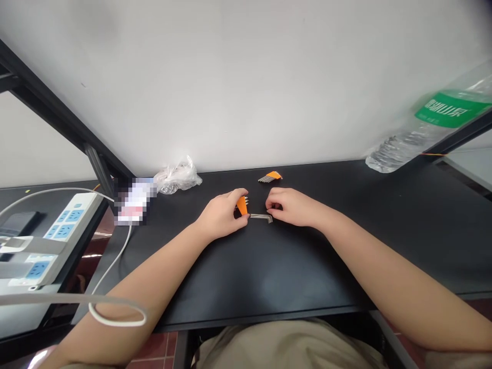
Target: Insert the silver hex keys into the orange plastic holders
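Observation:
My left hand (pixel 223 215) grips an orange hex key holder (pixel 242 206) between thumb and fingers. Short key ends poke out of its upper right side, and several long L-shaped hex keys (pixel 262 217) reach right from its lower end, bent tips toward my right hand. Just right of those tips, my right hand (pixel 292 206) is closed, thumb and fingertips drawn together; whether a small thing is between them is hidden. Behind both hands, a second orange holder with hex keys (pixel 272 177) lies on the black table (pixel 246 271).
A crumpled clear plastic bag (pixel 179 177) lies at the wall. A large plastic bottle with a green label (pixel 449 110) stands back right. On the left are a blurred-out packet (pixel 134 202), a power strip (pixel 65 230) and a looping white cable (pixel 115 323) near my left forearm.

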A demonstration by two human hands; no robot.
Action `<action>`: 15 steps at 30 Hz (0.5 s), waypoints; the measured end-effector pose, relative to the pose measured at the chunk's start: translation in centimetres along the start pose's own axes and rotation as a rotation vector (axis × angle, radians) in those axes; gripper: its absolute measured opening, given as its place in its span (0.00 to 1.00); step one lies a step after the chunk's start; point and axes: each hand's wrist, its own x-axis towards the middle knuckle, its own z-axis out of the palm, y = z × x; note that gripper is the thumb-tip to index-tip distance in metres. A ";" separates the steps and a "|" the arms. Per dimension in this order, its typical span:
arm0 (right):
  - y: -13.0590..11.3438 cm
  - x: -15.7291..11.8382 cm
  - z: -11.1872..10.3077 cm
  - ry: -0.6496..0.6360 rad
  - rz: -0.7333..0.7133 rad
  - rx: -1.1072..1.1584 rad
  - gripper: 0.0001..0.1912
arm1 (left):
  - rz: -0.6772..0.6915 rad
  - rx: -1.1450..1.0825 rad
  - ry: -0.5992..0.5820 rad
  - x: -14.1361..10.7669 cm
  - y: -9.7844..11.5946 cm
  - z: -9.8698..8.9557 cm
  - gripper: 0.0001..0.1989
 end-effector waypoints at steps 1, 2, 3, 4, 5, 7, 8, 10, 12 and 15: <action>-0.1 0.0 0.0 0.002 0.006 -0.002 0.06 | 0.001 0.001 0.000 0.0 0.0 0.0 0.29; -0.2 -0.1 0.0 0.004 0.012 -0.003 0.06 | 0.002 0.003 0.000 0.0 0.0 -0.1 0.29; -0.3 -0.1 0.0 0.003 0.017 -0.005 0.06 | 0.003 0.005 -0.002 0.0 0.0 -0.1 0.28; -0.4 -0.1 0.0 0.001 0.019 -0.007 0.06 | 0.004 0.007 -0.004 0.0 0.1 -0.1 0.28; -0.5 -0.1 0.0 0.000 0.021 -0.012 0.05 | 0.008 0.009 -0.006 0.0 0.1 -0.2 0.28; -0.6 -0.2 -0.1 0.000 0.018 -0.022 0.06 | 0.021 0.016 -0.015 0.0 0.1 -0.4 0.29; -0.6 -0.2 -0.1 -0.001 0.017 -0.025 0.06 | 0.030 0.020 -0.022 -0.1 0.1 -0.5 0.29; -0.7 -0.2 -0.2 -0.009 0.014 -0.026 0.07 | 0.053 0.037 -0.038 -0.1 0.1 -0.9 0.29; -0.7 -0.3 -0.2 -0.023 0.012 -0.025 0.07 | 0.075 0.069 -0.050 -0.2 0.0 -1.4 0.29; -0.8 -0.3 -0.1 -0.025 0.002 -0.035 0.05 | 0.106 0.143 -0.041 -0.3 -0.3 -2.1 0.29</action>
